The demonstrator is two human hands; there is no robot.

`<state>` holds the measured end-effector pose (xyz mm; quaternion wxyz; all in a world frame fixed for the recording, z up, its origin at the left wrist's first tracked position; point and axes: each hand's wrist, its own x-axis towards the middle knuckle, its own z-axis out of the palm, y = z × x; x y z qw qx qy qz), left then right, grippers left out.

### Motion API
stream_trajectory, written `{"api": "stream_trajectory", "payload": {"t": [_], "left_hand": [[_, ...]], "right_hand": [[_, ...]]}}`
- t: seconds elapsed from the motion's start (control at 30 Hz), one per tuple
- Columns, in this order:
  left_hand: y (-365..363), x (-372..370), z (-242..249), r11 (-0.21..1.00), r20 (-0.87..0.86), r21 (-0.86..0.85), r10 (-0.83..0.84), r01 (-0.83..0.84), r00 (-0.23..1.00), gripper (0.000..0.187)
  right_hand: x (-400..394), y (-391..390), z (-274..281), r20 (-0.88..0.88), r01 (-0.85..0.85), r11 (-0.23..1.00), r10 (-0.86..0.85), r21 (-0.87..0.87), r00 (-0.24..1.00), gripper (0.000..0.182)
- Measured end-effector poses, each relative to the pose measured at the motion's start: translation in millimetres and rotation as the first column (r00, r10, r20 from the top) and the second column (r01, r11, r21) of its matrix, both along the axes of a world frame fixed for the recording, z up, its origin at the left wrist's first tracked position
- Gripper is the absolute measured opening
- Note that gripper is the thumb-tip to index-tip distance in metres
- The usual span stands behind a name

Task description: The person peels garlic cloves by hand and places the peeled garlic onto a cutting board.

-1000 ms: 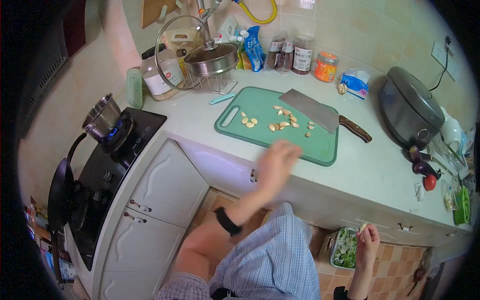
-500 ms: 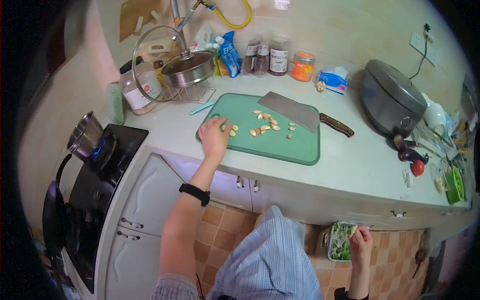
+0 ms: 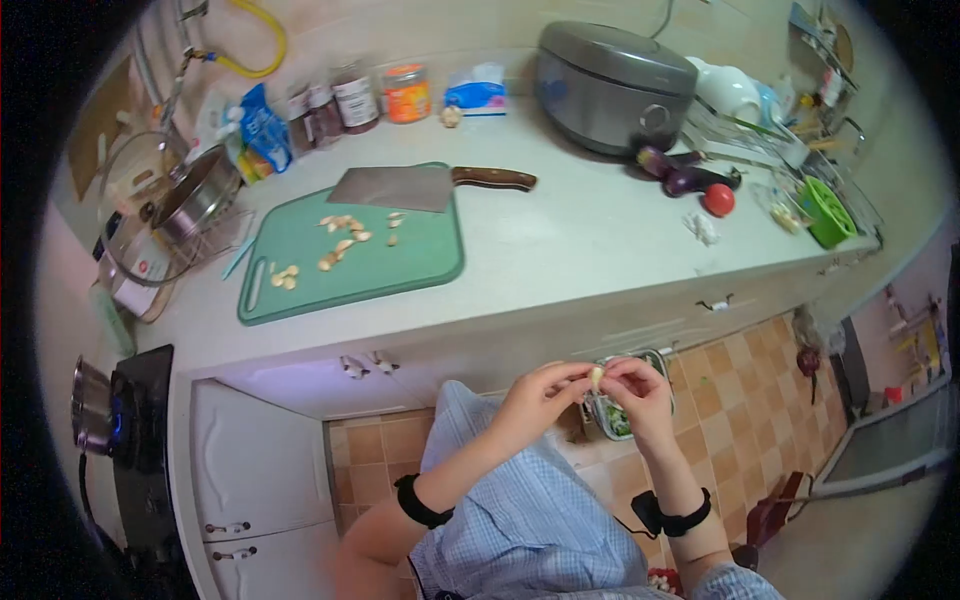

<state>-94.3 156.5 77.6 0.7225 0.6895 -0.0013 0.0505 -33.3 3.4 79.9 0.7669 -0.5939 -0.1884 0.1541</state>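
A pale garlic clove [image 3: 597, 377] is pinched between the fingertips of my left hand [image 3: 543, 397] and my right hand [image 3: 643, 393]. Both hands are held together in front of the counter, above a bin [image 3: 656, 360] with green scraps in it. On the green cutting board [image 3: 425, 240] lie several garlic cloves [image 3: 345, 246] in their skins. A small group of peeled cloves [image 3: 286, 278] rests near the board's left end. A cleaver [image 3: 390, 187] lies flat across the board's back edge, its wooden handle pointing right.
A rice cooker [image 3: 615, 90] stands at the back, with eggplants [image 3: 690, 180] and a tomato [image 3: 719, 200] beside it. A garlic bulb [image 3: 451, 117] sits near jars. Left, a metal pot [image 3: 92, 405] is on the lit stove [image 3: 150, 440]. Cabinet doors [image 3: 265, 450] are below the counter.
My left hand has left the peeled cloves on the board and come to my right hand over the bin. Both now touch the clove. The view has turned right.
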Motion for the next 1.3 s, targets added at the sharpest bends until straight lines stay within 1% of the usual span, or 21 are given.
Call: {"api": "stream_trajectory", "payload": {"t": [0.03, 0.07, 0.13, 0.27, 0.37, 0.43, 0.53, 0.57, 0.63, 0.77, 0.87, 0.93, 0.97, 1.03, 1.07, 1.13, 1.27, 1.3], "left_hand": [[-8, 3, -5, 0.998, 0.033, -0.058, 0.031, -0.029, 0.999, 0.023], [-15, 4, -10, 0.998, 0.025, -0.060, 0.013, -0.012, 1.000, 0.023], [-25, 6, -14, 0.976, -0.007, -0.214, 0.043, -0.044, 0.999, 0.022], [-36, 8, -16, 0.973, -0.048, -0.224, 0.050, -0.060, 0.998, 0.023], [-43, 10, -16, 0.973, -0.036, -0.224, 0.058, -0.065, 0.998, 0.024], [-50, 12, -16, 0.970, 0.010, -0.227, 0.092, -0.087, 0.996, 0.023], [-58, 18, -20, 0.976, 0.023, -0.206, 0.078, -0.072, 0.997, 0.023], [-60, 19, -21, 0.977, 0.017, -0.203, 0.065, -0.060, 0.998, 0.023], [-62, 22, -22, 0.955, -0.072, -0.291, 0.043, -0.062, 0.996, 0.024], [-68, 25, -18, 0.957, -0.089, -0.283, 0.038, -0.062, 0.995, 0.025], [-69, 27, -13, 0.947, -0.076, -0.315, 0.034, -0.057, 0.996, 0.025], [-68, 28, -11, 0.940, -0.131, -0.338, 0.004, -0.048, 0.991, 0.024], [-67, 29, -10, 0.941, -0.134, -0.336, 0.002, -0.047, 0.991, 0.024], [-66, 30, -10, 0.946, -0.156, -0.323, -0.009, -0.042, 0.988, 0.024], [-66, 30, -11, 0.946, -0.157, -0.322, -0.011, -0.041, 0.988, 0.024], [-67, 30, -15, 0.949, -0.131, -0.315, -0.015, -0.028, 0.991, 0.022], [-73, 30, -13, 0.962, -0.079, -0.269, 0.029, -0.050, 0.996, 0.021], [-73, 30, -12, 0.961, -0.080, -0.273, 0.027, -0.048, 0.996, 0.021]], "right_hand": [[1, -3, 0, -0.005, 0.019, 1.000, -0.019, -0.004, 1.000, 0.013], [1, -6, -2, 0.007, 0.040, 0.999, -0.040, -0.010, 0.999, 0.012], [3, -11, -6, 0.013, 0.077, 0.997, -0.076, -0.017, 0.997, 0.011], [8, -20, -15, -0.063, 0.093, 0.995, -0.096, -0.038, 0.993, 0.011], [11, -24, -20, -0.070, 0.080, 0.997, -0.079, 0.009, 0.994, 0.016], [13, -27, -23, -0.027, 0.107, 0.994, -0.106, 0.010, 0.994, 0.019], [13, -34, -23, -0.018, 0.130, 0.991, -0.129, 0.023, 0.991, 0.019], [14, -37, -23, -0.024, 0.143, 0.989, -0.143, 0.024, 0.989, 0.019], [17, -43, -23, -0.075, 0.099, 0.995, -0.099, 0.006, 0.992, 0.019], [18, -49, -23, -0.101, 0.096, 0.995, -0.093, 0.029, 0.991, 0.018], [17, -50, -25, -0.067, 0.123, 0.991, -0.119, 0.056, 0.991, 0.016], [15, -50, -21, 0.086, 0.171, 0.983, -0.164, -0.074, 0.983, 0.014], [15, -51, -20, 0.082, 0.173, 0.982, -0.167, -0.072, 0.983, 0.014], [16, -52, -20, 0.388, 0.251, 0.954, -0.171, -0.167, 0.906, 0.014], [17, -53, -18, 0.387, 0.253, 0.953, -0.173, -0.166, 0.906, 0.014], [17, -53, -15, 0.557, 0.325, 0.921, -0.157, -0.216, 0.815, 0.014], [14, -50, -20, 0.503, 0.325, 0.928, -0.197, -0.180, 0.841, 0.013], [14, -49, -23, 0.415, 0.298, 0.945, -0.218, -0.136, 0.883, 0.013]]}}
